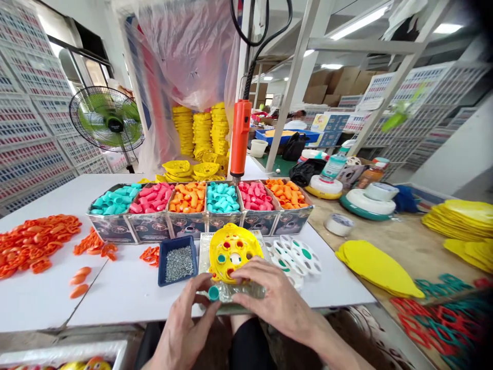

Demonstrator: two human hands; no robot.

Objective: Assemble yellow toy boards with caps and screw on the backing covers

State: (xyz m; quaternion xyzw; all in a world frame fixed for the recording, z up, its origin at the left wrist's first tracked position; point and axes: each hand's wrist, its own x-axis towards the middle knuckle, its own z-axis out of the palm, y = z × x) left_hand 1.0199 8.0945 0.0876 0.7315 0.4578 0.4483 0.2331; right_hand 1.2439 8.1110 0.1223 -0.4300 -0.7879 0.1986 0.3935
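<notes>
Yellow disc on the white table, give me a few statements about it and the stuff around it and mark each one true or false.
1. The right hand rests its fingers on the yellow disc. True.
2. The left hand holds an orange cap. False: it pinches a teal cap.
3. The blue tray left of the disc holds small grey screws. True.
4. The orange electric screwdriver lies flat on the table. False: it hangs upright on a cable above the row of boxes.
5. The green fan stands to the right of the boxes. False: it stands at the far left.
</notes>
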